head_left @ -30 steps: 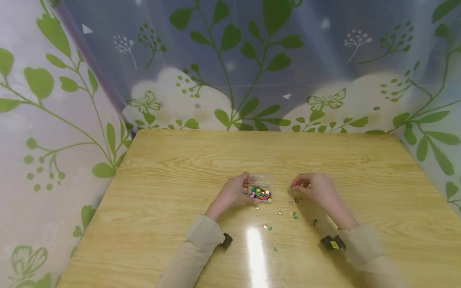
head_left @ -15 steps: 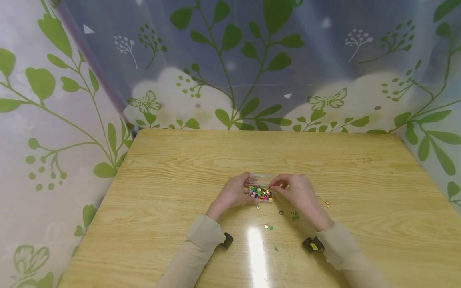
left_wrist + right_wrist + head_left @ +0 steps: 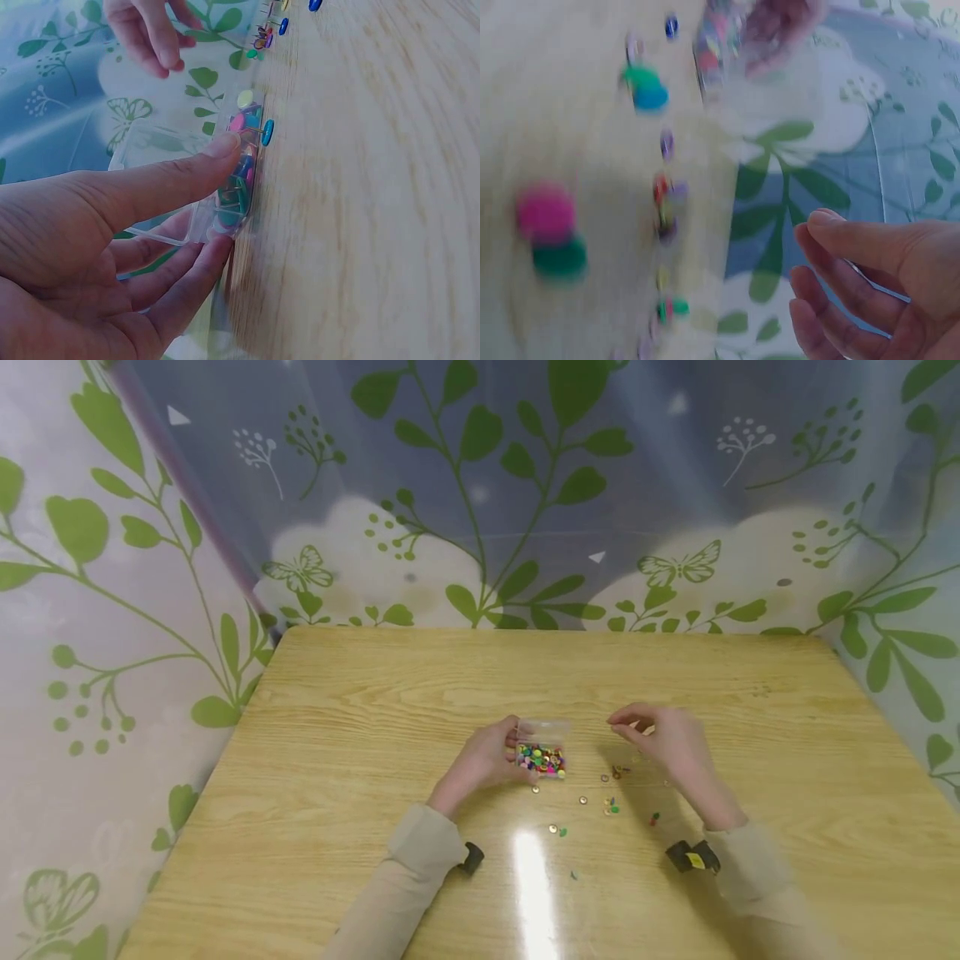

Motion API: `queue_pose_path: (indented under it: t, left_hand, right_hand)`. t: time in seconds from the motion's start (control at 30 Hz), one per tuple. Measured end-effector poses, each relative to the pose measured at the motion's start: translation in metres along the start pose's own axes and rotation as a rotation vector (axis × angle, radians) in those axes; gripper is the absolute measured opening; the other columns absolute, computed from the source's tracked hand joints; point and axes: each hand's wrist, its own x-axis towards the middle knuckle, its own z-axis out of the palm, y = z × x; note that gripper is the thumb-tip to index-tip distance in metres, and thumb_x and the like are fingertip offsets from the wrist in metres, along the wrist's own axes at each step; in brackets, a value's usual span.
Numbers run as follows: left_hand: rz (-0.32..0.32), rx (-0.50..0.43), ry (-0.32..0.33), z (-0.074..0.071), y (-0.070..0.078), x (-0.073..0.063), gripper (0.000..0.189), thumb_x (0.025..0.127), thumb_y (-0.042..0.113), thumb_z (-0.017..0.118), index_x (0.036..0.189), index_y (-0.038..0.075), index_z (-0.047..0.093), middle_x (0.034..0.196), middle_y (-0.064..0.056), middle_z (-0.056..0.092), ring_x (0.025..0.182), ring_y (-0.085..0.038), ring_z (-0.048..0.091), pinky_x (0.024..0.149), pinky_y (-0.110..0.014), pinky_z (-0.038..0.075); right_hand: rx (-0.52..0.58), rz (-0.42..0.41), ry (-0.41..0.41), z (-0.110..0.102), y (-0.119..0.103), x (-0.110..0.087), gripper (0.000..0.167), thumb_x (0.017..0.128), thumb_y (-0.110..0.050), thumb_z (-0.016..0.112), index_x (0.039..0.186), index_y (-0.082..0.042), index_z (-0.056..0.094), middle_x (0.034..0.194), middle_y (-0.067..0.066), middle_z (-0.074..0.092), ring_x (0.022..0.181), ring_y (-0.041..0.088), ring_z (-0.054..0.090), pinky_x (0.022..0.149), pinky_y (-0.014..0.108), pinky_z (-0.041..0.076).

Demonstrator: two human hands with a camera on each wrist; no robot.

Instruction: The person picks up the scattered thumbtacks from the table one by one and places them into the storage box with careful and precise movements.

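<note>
My left hand (image 3: 491,758) grips a small clear plastic box (image 3: 546,731) with its lid raised. Colourful thumbtacks (image 3: 542,760) fill the box. In the left wrist view, the thumb (image 3: 172,180) lies over the box's near side and the fingers curl beneath it. To the right, my right hand (image 3: 671,747) hovers above the table. In the right wrist view, its thumb tip (image 3: 825,217) is close to the index fingertip, and nothing shows between them. Loose thumbtacks lie below it, among them a pink one (image 3: 546,212) and a dark green one (image 3: 559,257).
The wooden table (image 3: 375,693) reaches back to a leaf-patterned curtain (image 3: 420,527). Several thumbtacks are scattered in front of the box, such as a brass-backed one (image 3: 582,800) and a red and green pair (image 3: 655,819). Black wrist cameras (image 3: 693,857) sit at both cuffs.
My right hand came left to the box's edge with a small reddish thumbtack, then moved back right and up without it. My left hand has kept holding the box in place.
</note>
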Motion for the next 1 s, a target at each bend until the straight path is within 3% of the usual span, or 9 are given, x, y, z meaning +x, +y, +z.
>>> queue_pose_path:
  t: [0.2, 0.33, 0.6, 0.83, 1.0]
  left_hand:
    - [0.004, 0.006, 0.004, -0.001, 0.0, 0.0, 0.062, 0.074, 0.014, 0.091, 0.128, 0.012, 0.062, 0.121, -0.011, 0.065, 0.105, -0.025, 0.066, 0.094, -0.04, 0.054]
    - [-0.004, 0.003, 0.005, -0.001, 0.0, 0.0, 0.062, 0.073, 0.014, 0.092, 0.128, 0.012, 0.062, 0.121, -0.01, 0.065, 0.103, -0.024, 0.066, 0.094, -0.04, 0.054]
    - [-0.012, -0.034, -0.006, 0.0, 0.0, -0.001, 0.062, 0.073, 0.011, 0.091, 0.127, 0.01, 0.061, 0.118, -0.011, 0.064, 0.103, -0.024, 0.066, 0.091, -0.038, 0.055]
    - [-0.009, -0.03, -0.003, 0.0, 0.001, -0.002, 0.061, 0.074, 0.012, 0.091, 0.128, 0.011, 0.061, 0.116, -0.01, 0.064, 0.102, -0.024, 0.067, 0.09, -0.037, 0.055]
    - [-0.012, -0.021, -0.001, -0.001, 0.003, -0.003, 0.062, 0.073, 0.012, 0.091, 0.127, 0.011, 0.061, 0.116, -0.01, 0.064, 0.1, -0.023, 0.066, 0.09, -0.037, 0.055]
  right_hand:
    - [-0.078, -0.002, 0.0, -0.018, 0.019, -0.004, 0.012, 0.093, -0.015, 0.074, 0.102, -0.009, 0.078, 0.093, 0.011, 0.077, 0.075, 0.027, 0.07, 0.051, 0.027, 0.041]
    - [-0.108, 0.02, -0.073, -0.019, 0.026, -0.003, 0.012, 0.092, -0.014, 0.074, 0.103, -0.008, 0.078, 0.092, 0.012, 0.077, 0.073, 0.025, 0.069, 0.054, 0.031, 0.046]
    - [-0.122, 0.087, -0.204, -0.011, 0.036, 0.003, 0.012, 0.091, -0.019, 0.076, 0.098, -0.01, 0.077, 0.094, 0.009, 0.076, 0.083, 0.028, 0.07, 0.069, 0.045, 0.055]
    - [-0.103, 0.095, -0.222, -0.005, 0.043, 0.006, 0.006, 0.093, -0.018, 0.074, 0.091, -0.013, 0.075, 0.087, 0.004, 0.075, 0.079, 0.025, 0.069, 0.067, 0.042, 0.054]
    - [-0.071, 0.098, -0.2, -0.004, 0.038, 0.004, 0.007, 0.093, -0.019, 0.074, 0.094, -0.012, 0.076, 0.089, 0.004, 0.076, 0.081, 0.024, 0.07, 0.073, 0.045, 0.055]
